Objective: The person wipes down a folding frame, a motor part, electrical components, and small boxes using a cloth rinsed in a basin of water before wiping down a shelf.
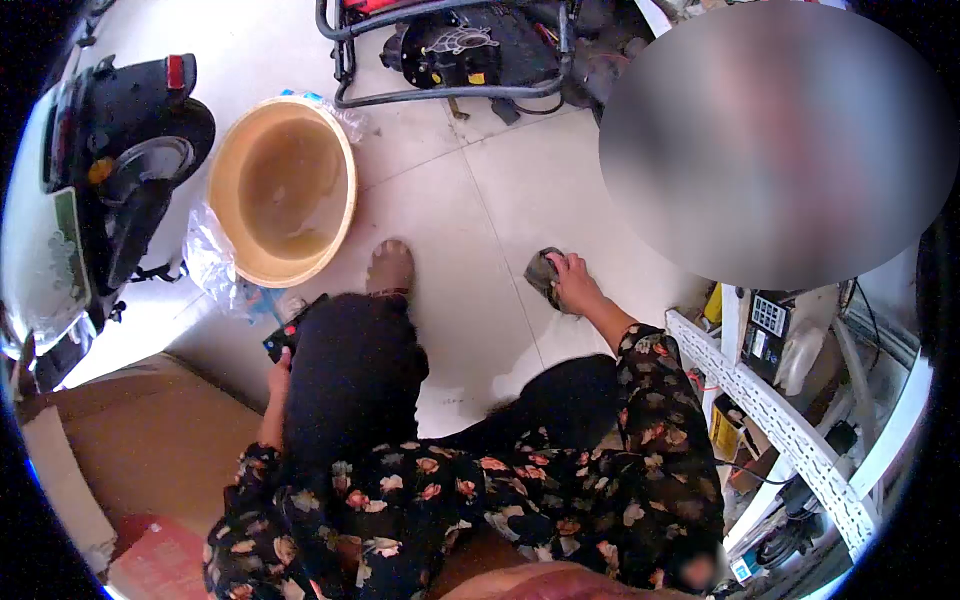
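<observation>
My right hand (574, 286) reaches down to the tiled floor, fingers closed on a dark grey, cloth-like bundle (541, 275); its exact kind does not show clearly. Beside my left knee, my left hand (281, 371) is closed around a black object with red parts (287, 336), partly hidden by my trouser leg. My sandalled foot (391, 267) stands between the two hands. Left of it is a tan basin (352, 200) holding murky brownish water.
A scooter (120, 180) stands at the left, above a large cardboard box (170, 430). Crumpled clear plastic (212, 255) lies against the basin. A black metal frame (450, 98) is at the top. White perforated shelving (770, 430) with boxes and cables runs along the right.
</observation>
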The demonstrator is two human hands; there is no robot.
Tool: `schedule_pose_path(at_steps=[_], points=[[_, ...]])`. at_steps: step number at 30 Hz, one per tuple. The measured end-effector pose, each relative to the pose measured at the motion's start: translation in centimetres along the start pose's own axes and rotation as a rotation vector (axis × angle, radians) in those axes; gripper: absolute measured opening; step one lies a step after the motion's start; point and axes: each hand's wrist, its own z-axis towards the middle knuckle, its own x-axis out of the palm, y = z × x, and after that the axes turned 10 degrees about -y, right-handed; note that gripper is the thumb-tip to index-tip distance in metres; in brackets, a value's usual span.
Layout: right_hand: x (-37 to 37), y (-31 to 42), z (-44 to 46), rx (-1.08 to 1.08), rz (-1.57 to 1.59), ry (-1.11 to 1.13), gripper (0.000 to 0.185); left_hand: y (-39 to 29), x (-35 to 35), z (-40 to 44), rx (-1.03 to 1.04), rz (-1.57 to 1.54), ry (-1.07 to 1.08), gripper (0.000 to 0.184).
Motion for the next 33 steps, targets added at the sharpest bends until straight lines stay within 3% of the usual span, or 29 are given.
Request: schedule_pose_path(at_steps=[2, 4, 6, 9, 12, 13, 15, 17, 23, 26, 28, 30, 33], points=[[1.8, 2.0, -0.8, -0.034, 0.048, -0.068, 0.061, -1.5, -4.0, -1.7, -0.197, -0.189, 0.191, 0.062], [2.1, 2.2, -0.2, 0.101, 0.034, -0.021, 0.058, -3.9, -6.3, -1.6, -0.229, -0.151, 0.360, 0.058], [-1.0, 3.5, -1.1, 0.194, 0.027, -0.006, 0.051, -7.7, -7.8, -0.1, -0.044, 0.084, 0.453, 0.054], [0.7, 5.7, -1.0, 0.349, 0.063, -0.038, 0.046, -15.6, -7.9, 3.1, 0.425, 0.422, 0.470, 0.049], [2.5, 6.3, -0.7, 0.545, 0.183, -0.152, 0.046, -22.4, -4.9, 5.2, 0.872, 0.507, 0.436, 0.043], [2.2, 8.9, -0.7, 0.638, 0.262, -0.196, 0.047, -23.8, -4.4, 5.2, 0.906, 0.481, 0.430, 0.042], [2.6, 10.7, 0.3, 0.563, 0.445, -0.198, 0.048, -23.8, -4.3, 5.1, 0.942, 0.412, 0.404, 0.040], [2.5, 10.9, -1.1, 0.406, 0.480, -0.164, 0.049, -22.9, -2.6, 2.6, 0.945, 0.298, 0.431, 0.040], [0.8, 13.7, -6.0, 0.611, 0.575, -0.349, 0.048, -23.3, 2.0, -2.9, 0.993, 0.141, 0.515, 0.039], [1.7, 13.4, -9.0, 0.694, 0.566, -0.345, 0.049, -29.1, 4.0, -6.7, 1.169, 0.155, 0.543, 0.040], [2.5, 13.4, -11.7, 0.714, 0.591, -0.411, 0.048, -31.3, 3.0, -13.8, 1.391, 0.185, 0.472, 0.038], [3.5, 13.6, -14.7, 0.732, 0.605, -0.453, 0.050, -31.7, 1.2, -20.2, 1.447, 0.146, 0.498, 0.037], [3.9, 13.8, -17.0, 0.750, 0.606, -0.494, 0.054, -32.1, 0.8, -24.0, 1.319, 0.015, 0.623, 0.038]])
